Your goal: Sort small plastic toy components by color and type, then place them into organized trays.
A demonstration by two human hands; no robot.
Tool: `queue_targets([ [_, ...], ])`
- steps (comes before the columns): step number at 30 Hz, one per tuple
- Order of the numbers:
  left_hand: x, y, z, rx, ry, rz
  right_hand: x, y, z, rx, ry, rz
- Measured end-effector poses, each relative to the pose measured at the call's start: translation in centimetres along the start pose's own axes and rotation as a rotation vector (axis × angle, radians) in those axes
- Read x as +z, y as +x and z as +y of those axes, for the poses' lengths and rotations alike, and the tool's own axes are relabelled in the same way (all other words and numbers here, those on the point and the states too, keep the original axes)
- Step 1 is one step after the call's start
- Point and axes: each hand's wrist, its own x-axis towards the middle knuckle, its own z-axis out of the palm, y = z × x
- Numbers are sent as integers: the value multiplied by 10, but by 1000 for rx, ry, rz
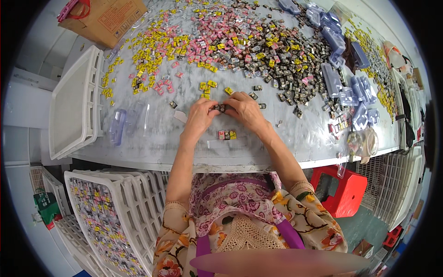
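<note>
Sitting between left fingers [208, 106] and right fingers [232, 102] are dark pieces [219, 107]; both pinch them narrowly.

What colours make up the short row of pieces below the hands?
The row: pinkish-red, black, then yellow, left to right; head view.

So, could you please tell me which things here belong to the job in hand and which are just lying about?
Seemingly part of the job:
dark pieces between left hand and right hand
short row of pieces
nearby yellow pieces

Probably just lying about:
cardboard box
red stool
</note>
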Motion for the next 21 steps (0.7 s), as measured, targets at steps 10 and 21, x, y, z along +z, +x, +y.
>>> queue_targets([
  [10,-11,18,-5,-158,-100,-162,-16,-17,18,-21,-25,73],
  [21,-7,14,-3,-116,-115,-126,-13,-12,-9,11,-7,141],
])
